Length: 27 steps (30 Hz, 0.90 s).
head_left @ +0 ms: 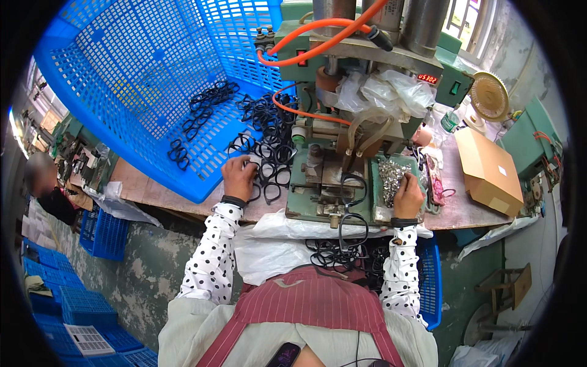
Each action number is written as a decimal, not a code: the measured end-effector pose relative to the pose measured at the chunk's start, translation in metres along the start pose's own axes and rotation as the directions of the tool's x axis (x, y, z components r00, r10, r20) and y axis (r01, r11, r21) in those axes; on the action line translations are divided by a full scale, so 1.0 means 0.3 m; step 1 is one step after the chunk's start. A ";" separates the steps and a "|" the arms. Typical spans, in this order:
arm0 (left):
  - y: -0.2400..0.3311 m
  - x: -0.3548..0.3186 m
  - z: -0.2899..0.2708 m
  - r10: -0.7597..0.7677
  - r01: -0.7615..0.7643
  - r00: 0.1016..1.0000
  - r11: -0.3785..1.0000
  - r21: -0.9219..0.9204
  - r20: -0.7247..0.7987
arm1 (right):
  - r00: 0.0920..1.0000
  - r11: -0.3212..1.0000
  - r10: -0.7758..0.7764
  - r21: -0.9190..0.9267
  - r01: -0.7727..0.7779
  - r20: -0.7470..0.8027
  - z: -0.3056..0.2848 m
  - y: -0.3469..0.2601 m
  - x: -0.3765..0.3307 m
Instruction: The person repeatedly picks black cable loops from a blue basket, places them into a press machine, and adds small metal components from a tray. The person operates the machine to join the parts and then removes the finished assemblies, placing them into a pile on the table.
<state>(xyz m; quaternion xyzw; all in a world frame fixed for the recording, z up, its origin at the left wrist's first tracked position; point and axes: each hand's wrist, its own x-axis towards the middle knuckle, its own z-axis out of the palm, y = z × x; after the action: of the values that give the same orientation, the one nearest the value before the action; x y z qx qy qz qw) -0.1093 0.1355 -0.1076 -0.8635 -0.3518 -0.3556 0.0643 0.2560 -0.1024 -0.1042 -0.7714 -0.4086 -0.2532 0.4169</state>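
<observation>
My left hand [238,178] is at the near edge of a heap of black eyeglass frames [275,153], its fingers curled round one of them. Over a green tray of small silvery metal parts [386,177], my right hand [408,197] has its fingertips pinched together at the parts; what lies between them is too small to make out. Between my hands stands a green press machine [312,202]. A single black eyeglass frame [354,223] hangs at the front of its fixture, touched by neither hand.
A big blue plastic basket [134,122] lies tilted at the left, with more frames inside. Orange hoses [324,24] loop over the press. Further right are an open cardboard box [489,171] and a fan [489,96]. More frames [336,254] lie by my lap. Another person [52,189] sits far left.
</observation>
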 end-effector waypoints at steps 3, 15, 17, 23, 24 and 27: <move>0.078 0.080 -0.063 -0.112 0.083 0.985 0.975 -0.208 -0.131 | 1.000 1.000 0.019 0.002 -0.019 -0.005 0.002 0.003 0.005; 0.559 0.174 -0.216 0.407 -0.539 0.839 0.714 -0.447 -0.361 | 0.918 0.679 0.221 0.624 -0.387 0.329 -0.109 -0.328 0.122; 0.611 0.175 -0.224 0.448 -0.569 0.822 0.663 -0.487 -0.351 | 0.929 0.683 0.135 0.647 -0.340 0.345 -0.183 -0.416 0.129; 0.640 0.174 -0.199 0.499 -0.572 0.810 0.553 -0.606 -0.309 | 0.838 0.538 0.222 0.654 -0.531 0.499 -0.155 -0.484 0.102; 0.636 0.166 -0.185 0.503 -0.575 0.805 0.535 -0.619 -0.313 | 0.832 0.504 0.251 0.667 -0.549 0.495 -0.143 -0.495 0.100; 0.630 0.153 -0.187 0.554 -0.616 0.768 0.501 -0.607 -0.322 | 0.847 0.431 0.268 0.729 -0.532 0.460 -0.098 -0.516 0.109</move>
<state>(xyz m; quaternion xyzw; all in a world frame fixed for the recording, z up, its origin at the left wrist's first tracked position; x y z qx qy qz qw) 0.0054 0.0005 -0.0096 -0.8748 0.1209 -0.4519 -0.1266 0.1418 -0.0645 0.0025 -0.5782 -0.3344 0.1902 0.7195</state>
